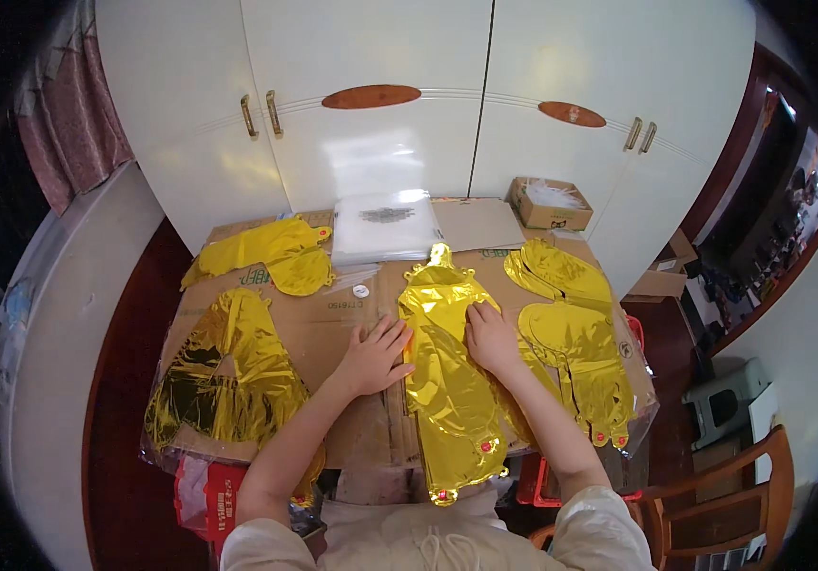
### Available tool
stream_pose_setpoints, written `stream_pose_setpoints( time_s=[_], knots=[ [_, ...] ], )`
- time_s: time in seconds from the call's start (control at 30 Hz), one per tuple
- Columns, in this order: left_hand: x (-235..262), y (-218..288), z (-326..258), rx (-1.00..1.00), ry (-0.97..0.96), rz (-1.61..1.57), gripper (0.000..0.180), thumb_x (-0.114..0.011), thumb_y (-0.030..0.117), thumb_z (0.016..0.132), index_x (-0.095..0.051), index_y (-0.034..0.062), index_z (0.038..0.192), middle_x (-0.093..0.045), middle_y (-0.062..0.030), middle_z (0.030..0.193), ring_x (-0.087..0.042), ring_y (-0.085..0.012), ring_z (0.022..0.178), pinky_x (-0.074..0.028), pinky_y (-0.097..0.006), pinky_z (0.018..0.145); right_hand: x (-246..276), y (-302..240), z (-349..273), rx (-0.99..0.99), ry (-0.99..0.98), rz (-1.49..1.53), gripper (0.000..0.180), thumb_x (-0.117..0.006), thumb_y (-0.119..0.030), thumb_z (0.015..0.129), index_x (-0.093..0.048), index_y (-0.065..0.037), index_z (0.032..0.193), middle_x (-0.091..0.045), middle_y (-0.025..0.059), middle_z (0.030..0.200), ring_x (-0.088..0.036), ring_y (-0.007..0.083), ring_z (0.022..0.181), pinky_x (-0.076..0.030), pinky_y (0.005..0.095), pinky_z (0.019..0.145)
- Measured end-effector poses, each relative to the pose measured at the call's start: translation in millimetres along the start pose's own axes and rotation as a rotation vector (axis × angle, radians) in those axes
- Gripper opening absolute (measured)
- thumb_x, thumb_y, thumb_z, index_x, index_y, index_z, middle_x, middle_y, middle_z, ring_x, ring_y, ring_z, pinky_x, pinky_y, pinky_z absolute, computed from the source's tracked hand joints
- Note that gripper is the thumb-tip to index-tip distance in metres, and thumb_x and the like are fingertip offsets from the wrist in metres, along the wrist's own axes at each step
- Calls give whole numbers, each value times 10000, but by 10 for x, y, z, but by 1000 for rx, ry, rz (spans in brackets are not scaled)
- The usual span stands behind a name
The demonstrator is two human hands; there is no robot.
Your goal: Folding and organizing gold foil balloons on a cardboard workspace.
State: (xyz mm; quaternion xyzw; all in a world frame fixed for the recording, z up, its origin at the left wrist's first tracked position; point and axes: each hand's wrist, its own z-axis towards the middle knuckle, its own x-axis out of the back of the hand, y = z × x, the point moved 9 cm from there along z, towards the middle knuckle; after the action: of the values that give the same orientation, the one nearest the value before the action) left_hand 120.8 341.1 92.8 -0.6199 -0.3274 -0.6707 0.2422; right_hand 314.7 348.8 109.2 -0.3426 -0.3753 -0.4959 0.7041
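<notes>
A flat, uninflated gold foil balloon (455, 381) lies lengthwise before me, its lower end hanging past the near edge of the cardboard-covered table. My left hand (378, 357) rests open along its left side, fingers spread, fingertips touching the foil. On the upper right part of the same balloon, my right hand (492, 338) has its fingers bent together against the foil; its fingertips are partly hidden. To the right lie more flat gold balloons (580, 347), partly overlapping. Another gold foil pile (228, 376) spreads under and beside my left forearm.
Gold balloons (262, 252) lie at the far left of the cardboard (352, 333). A stack of clear plastic bags (385, 228) sits at the back, beside a small carton (552, 205). White cabinets stand behind. A wooden chair (761, 495) is at the near right, a red bag (209, 500) below left.
</notes>
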Motion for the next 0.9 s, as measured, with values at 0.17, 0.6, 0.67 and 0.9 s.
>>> stream_pose_setpoints(
  time_s=[0.17,0.6,0.67,0.9],
  knots=[
    [13,16,2,-12,32,14,694,-442,547,930,-314,128,1469,-272,-127,1537,-187,-314,1443,-176,-667,1074,-43,-27,39,-12,26,-44,340,-548,-200,887,-542,-24,1178,-577,128,1161,-510,295,1177,-332,499,1039],
    [14,46,31,-26,-8,27,682,-445,545,929,-338,125,1456,-292,-100,1530,-200,-303,1437,-186,-645,1080,261,214,-48,-168,-40,89,411,-592,-229,865,-525,5,1196,-561,185,1164,-532,357,1082,-432,454,930],
    [59,34,8,-29,1,32,689,-452,538,927,-341,101,1449,-294,-114,1527,-196,-303,1438,-187,-640,1081,560,323,-213,-194,-70,75,430,-620,-260,849,-530,10,1172,-570,192,1123,-553,363,1025,-465,448,864],
    [283,605,172,-263,185,52,713,-501,527,905,-380,43,1414,-331,-120,1508,-258,-304,1416,-241,-543,1110,1104,666,-1256,-388,-253,-121,518,-740,-390,734,-559,-7,1032,-589,191,977,-583,359,931,-493,446,794]
  ],
)
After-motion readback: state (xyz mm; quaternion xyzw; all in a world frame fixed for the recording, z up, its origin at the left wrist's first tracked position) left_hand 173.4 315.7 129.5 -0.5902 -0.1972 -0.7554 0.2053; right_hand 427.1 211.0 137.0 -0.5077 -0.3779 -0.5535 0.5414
